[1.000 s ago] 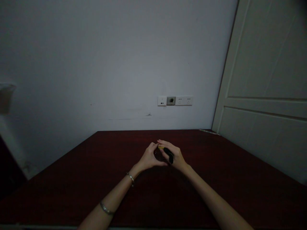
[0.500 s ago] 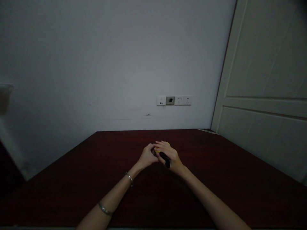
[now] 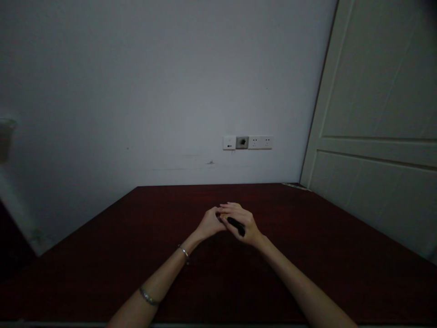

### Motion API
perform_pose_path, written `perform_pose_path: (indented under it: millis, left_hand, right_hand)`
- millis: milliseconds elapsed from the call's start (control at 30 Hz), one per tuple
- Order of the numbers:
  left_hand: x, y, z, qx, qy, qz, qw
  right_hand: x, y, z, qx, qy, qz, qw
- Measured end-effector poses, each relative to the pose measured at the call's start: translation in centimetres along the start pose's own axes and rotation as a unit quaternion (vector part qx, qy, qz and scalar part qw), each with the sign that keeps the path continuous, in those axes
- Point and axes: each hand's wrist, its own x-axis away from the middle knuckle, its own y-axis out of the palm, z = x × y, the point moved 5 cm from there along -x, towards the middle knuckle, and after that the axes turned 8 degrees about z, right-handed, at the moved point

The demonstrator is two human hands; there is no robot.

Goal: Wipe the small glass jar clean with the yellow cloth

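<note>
Both my hands meet over the middle of a dark red table (image 3: 307, 255). My right hand (image 3: 246, 224) is closed around a black pen-like object (image 3: 236, 224) with a yellow end near the fingertips. My left hand (image 3: 210, 223) is curled, its fingertips pinching at that yellow end. Two metal bracelets sit on my left forearm (image 3: 149, 297). The room is dim and the object's details are hard to make out.
A white wall rises behind the table, with a row of sockets (image 3: 248, 142) above the table's far edge. A white door (image 3: 378, 114) stands at the right. A dim shape (image 3: 7, 136) is at the left edge.
My hands have drawn closer together and shifted slightly left. The black object has tilted a little in my right hand.
</note>
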Motion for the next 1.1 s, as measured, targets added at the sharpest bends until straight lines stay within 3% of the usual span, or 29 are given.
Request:
perform_pose_path:
  millis: [67, 167, 300, 367, 433, 500, 633, 700, 800, 967, 1100]
  left_hand:
    - [0.0, -0.1, -0.1, 0.025, -0.012, 0.002, 1.000]
    - [0.1, -0.5, -0.5, 0.036, -0.028, -0.001, 0.999]
    - [0.2, -0.7, -0.5, 0.032, -0.024, -0.015, 0.999]
    - [0.2, -0.6, -0.4, 0.054, -0.030, -0.026, 0.998]
    - [0.2, -0.4, -0.1, 0.098, -0.042, -0.037, 0.994]
    - [0.2, -0.3, 0.1, 0.144, -0.052, -0.036, 0.988]
    - [0.2, -0.5, 0.3, 0.203, -0.062, 0.005, 0.977]
    - [0.3, -0.5, 0.1, 0.223, -0.069, 0.018, 0.972]
    - [0.4, -0.3, -0.4, 0.243, -0.075, 0.013, 0.967]
    - [0.7, 0.1, -1.0, 0.269, -0.096, -0.002, 0.958]
    - [0.9, 0.6, -1.2, 0.330, -0.147, -0.026, 0.932]
  right_hand:
    - [0.0, 0.0, 0.0, -0.007, 0.018, 0.011, 1.000]
    - [-0.2, -0.6, 0.9, -0.041, 0.108, 0.073, 0.991]
    - [0.0, -0.8, 2.9, -0.136, 0.265, 0.142, 0.944]
    - [0.4, -0.7, 3.2, -0.159, 0.307, 0.174, 0.922]
    - [0.5, -0.9, 2.7, -0.137, 0.294, 0.206, 0.923]
    - [0.6, -1.1, 1.6, -0.090, 0.233, 0.213, 0.945]
    - [0.5, -0.6, -0.3, -0.030, 0.084, 0.164, 0.982]
    - [0.5, -0.4, -0.5, -0.018, 0.055, 0.155, 0.986]
    - [0.5, -0.6, -0.1, -0.017, 0.075, 0.171, 0.982]
    - [0.3, -0.9, 0.6, -0.043, 0.164, 0.200, 0.965]
    - [0.1, -1.6, 1.6, -0.074, 0.223, 0.261, 0.936]
